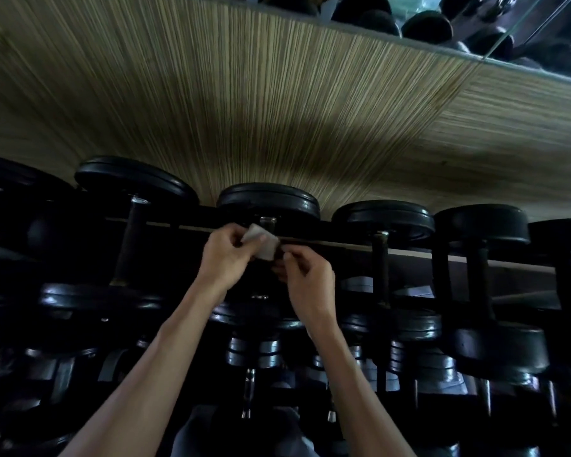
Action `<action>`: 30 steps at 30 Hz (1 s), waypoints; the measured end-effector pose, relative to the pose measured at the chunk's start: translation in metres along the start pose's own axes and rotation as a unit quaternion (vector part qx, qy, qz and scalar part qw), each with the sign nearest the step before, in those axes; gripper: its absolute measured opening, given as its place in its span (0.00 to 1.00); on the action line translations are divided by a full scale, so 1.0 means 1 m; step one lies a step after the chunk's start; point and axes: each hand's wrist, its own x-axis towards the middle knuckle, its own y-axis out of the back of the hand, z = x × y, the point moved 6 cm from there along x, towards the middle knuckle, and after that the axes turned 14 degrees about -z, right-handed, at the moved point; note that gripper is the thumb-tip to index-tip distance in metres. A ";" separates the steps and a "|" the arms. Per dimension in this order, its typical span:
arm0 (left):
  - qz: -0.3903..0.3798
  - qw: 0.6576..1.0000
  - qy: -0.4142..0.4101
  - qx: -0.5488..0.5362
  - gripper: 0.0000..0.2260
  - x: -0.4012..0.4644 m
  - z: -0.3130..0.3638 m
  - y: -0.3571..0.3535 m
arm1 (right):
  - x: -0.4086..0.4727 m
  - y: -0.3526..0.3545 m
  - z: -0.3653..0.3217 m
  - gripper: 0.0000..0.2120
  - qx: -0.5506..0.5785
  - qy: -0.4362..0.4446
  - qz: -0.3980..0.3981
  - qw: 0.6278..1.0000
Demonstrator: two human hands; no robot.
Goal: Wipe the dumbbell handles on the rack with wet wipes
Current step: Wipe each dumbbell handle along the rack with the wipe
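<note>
While both hands, left (226, 255) and right (305, 278), pinch it, the wet wipe (261, 242) lies between them.

Both bare forearms are reaching up from the near edge, converging toward centre. Left hand (226, 255) is sitting slightly farther, fingers curled and pinching the wet wipe (262, 241). Right hand (305, 278) is just beside it, fingers curled, thumb and fingertips gripping the wipe's right edge.
</note>
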 end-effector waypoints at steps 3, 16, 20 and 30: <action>0.144 0.988 0.005 0.056 0.05 -0.009 0.007 0.014 | -0.009 -0.003 0.006 0.10 -0.093 -0.005 0.010 0.996; 0.109 0.972 0.004 0.207 0.10 -0.002 0.018 -0.029 | -0.015 -0.007 0.008 0.11 -0.080 -0.028 0.005 0.996; 0.124 0.972 0.027 0.199 0.09 0.000 0.014 -0.020 | -0.015 -0.006 0.009 0.11 -0.075 -0.024 0.010 0.997; 0.077 0.977 0.035 0.194 0.12 0.003 0.013 -0.028 | -0.019 -0.005 0.009 0.12 -0.073 -0.040 0.029 0.996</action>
